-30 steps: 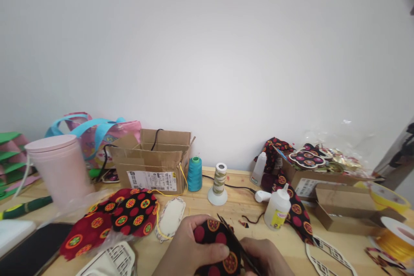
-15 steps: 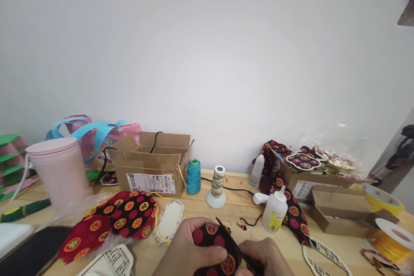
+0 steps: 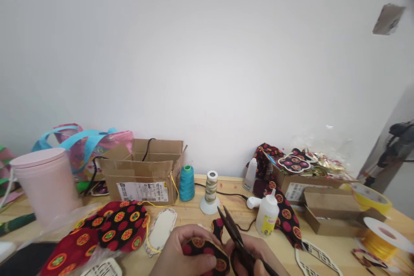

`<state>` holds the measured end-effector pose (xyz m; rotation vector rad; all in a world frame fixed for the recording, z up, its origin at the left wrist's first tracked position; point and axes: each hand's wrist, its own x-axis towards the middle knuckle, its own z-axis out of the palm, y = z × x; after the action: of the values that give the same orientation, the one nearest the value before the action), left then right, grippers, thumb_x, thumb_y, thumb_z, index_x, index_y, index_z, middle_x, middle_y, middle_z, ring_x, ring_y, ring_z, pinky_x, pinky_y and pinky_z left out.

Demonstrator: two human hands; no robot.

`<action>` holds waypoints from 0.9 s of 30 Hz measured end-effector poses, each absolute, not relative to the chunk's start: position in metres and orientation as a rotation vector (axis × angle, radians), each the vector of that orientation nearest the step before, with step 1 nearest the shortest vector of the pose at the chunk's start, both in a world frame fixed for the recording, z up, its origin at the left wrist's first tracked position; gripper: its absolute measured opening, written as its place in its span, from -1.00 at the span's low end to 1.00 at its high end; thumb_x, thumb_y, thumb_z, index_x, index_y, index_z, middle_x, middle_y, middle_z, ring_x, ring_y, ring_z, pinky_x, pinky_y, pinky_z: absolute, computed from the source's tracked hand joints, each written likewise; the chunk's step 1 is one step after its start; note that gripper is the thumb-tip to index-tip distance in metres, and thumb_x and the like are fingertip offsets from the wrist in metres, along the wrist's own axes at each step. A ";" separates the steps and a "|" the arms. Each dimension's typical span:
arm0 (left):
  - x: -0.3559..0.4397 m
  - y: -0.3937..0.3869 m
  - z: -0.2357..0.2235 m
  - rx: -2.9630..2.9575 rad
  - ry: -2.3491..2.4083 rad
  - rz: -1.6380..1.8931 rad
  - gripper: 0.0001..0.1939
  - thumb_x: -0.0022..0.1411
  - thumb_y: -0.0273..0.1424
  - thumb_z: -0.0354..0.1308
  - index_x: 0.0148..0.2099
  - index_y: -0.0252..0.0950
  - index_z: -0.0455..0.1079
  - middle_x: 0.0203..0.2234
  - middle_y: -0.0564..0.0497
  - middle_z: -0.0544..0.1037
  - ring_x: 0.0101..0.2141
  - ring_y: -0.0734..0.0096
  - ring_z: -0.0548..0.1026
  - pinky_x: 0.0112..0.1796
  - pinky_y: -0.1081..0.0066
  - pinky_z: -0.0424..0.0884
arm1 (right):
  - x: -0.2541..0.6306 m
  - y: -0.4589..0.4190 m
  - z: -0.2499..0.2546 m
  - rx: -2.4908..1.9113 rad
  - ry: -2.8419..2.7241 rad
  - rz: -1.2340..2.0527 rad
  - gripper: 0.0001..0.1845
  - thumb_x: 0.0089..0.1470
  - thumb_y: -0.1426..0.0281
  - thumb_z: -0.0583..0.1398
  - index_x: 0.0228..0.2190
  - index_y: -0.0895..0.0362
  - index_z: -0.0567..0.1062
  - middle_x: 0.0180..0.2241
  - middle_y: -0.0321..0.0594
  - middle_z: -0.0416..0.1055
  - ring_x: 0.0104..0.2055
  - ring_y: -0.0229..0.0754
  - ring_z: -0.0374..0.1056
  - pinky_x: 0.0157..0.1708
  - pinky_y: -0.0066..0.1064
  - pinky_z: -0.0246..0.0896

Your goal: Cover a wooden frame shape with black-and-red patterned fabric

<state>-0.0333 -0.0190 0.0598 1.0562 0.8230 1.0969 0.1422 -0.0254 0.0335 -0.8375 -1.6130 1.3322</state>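
At desk edge | L hand [image 3: 184, 252] fingers pinch fabric piece [image 3: 203, 250] | R hand [image 3: 258, 258] fingers grip scissors [image 3: 234, 235], blades up

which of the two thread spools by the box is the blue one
The blue spool is the one right beside the cardboard box. The other spool, further right on a white base, is wound with pale greenish thread.

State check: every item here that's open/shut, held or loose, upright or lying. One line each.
scissors: blades slightly open, held in right hand
patterned fabric piece: gripped in left hand
cardboard box: flaps open
glue bottle: upright, capped
teal thread cone: upright
pink container: lid on
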 end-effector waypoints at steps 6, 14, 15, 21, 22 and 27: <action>-0.035 -0.025 0.071 0.728 0.720 1.133 -0.76 -0.37 -0.39 0.37 -0.55 -0.30 0.41 -0.65 0.04 0.52 -0.57 0.34 0.46 -0.53 0.41 0.36 | 0.145 -0.035 0.050 -0.639 -1.604 1.544 -0.24 -0.23 -0.23 -0.10 -0.36 0.15 0.41 -0.61 -0.36 0.05 -0.60 -0.33 -0.08 -0.63 -0.49 -0.24; -0.024 -0.035 0.095 0.346 0.855 1.232 -0.82 0.00 -0.69 0.06 -0.51 -0.37 0.39 -0.73 0.01 0.51 -0.70 0.53 0.44 -0.68 0.61 0.32 | 0.152 -0.034 0.051 -0.741 -1.799 1.403 -0.35 -0.28 -0.13 0.11 -0.33 0.16 0.40 -0.60 -0.41 0.04 -0.59 -0.35 -0.05 -0.60 -0.53 -0.13; -0.024 -0.034 0.093 0.340 0.845 1.237 -0.82 0.02 -0.68 0.06 -0.51 -0.38 0.38 -0.72 0.01 0.51 -0.71 0.54 0.43 -0.68 0.61 0.32 | 0.152 -0.036 0.051 -0.774 -1.794 1.323 -0.37 -0.25 -0.09 0.13 -0.27 0.15 0.38 -0.55 -0.37 0.11 -0.54 -0.32 0.04 -0.54 -0.51 -0.03; -0.042 -0.020 0.068 0.248 0.645 1.223 -0.88 0.06 -0.61 0.04 -0.47 -0.39 0.36 -0.69 0.05 0.47 -0.71 0.54 0.40 -0.71 0.57 0.33 | 0.151 -0.028 0.049 -0.908 -2.122 0.688 -0.40 -0.26 0.08 0.23 -0.19 0.16 0.33 -0.33 -0.14 0.29 -0.32 -0.11 0.22 -0.32 -0.36 0.13; -0.045 -0.018 0.064 0.232 0.593 1.229 -0.86 0.07 -0.61 0.03 -0.48 -0.40 0.36 -0.69 0.05 0.47 -0.71 0.56 0.40 -0.71 0.58 0.33 | 0.150 -0.023 0.047 -0.977 -2.208 0.556 -0.40 -0.33 0.14 0.27 -0.22 0.16 0.35 -0.36 -0.16 0.30 -0.35 -0.11 0.22 -0.36 -0.37 0.13; -0.050 -0.015 0.058 0.231 0.468 1.254 -0.84 0.06 -0.61 0.05 -0.49 -0.38 0.40 -0.63 0.04 0.49 -0.60 0.49 0.46 -0.49 0.40 0.47 | 0.148 -0.007 0.037 -1.255 -2.486 0.086 -0.58 -0.35 0.41 0.31 -0.31 0.07 0.42 -0.39 -0.22 0.36 -0.38 -0.15 0.23 -0.45 -0.43 0.06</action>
<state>-0.0503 -0.0147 0.0576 0.2306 0.4684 1.2538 0.1485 -0.0073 0.0365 -1.2554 -2.4855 0.0859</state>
